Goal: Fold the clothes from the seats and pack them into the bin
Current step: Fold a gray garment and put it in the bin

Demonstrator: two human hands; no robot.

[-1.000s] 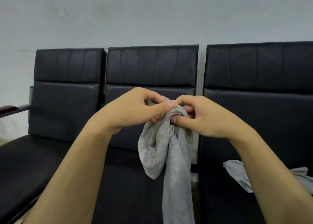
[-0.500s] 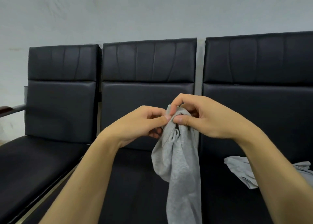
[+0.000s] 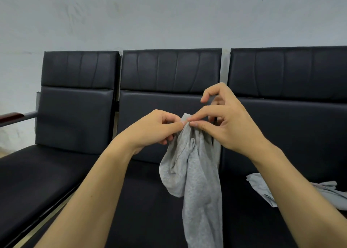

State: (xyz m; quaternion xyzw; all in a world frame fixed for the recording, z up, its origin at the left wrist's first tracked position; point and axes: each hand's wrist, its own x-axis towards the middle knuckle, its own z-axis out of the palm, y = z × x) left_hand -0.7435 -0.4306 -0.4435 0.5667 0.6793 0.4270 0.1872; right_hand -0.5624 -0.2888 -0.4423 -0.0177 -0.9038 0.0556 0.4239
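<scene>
A row of three black padded leather seats stood against a pale, scuffed wall, and the middle seat serves here as the landmark. To its left, past the left-hand seat, a grey metal armrest with a dark reddish wooden cap jutted out at the frame's edge.

In front of the middle seat's backrest, the person's left hand was raised with its fingers curled inward, thumb and forefinger pinching the top edge of a light grey knit garment. The right hand, just right of the left and almost touching it at the fingertips, pinched the same top edge between thumb and middle finger, while its forefinger was lifted and hooked above, holding nothing (the remaining fingers were partly hidden behind the palm). The garment hung bunched from the two pinches, draped down in front of the middle seat's right side and running out of the bottom of the frame; whether it touched the cushion could not be told.

To the right of the middle seat, on the right-hand seat's cushion, lay a second pale grey garment, crumpled and flat, partly hidden by the right forearm.
</scene>
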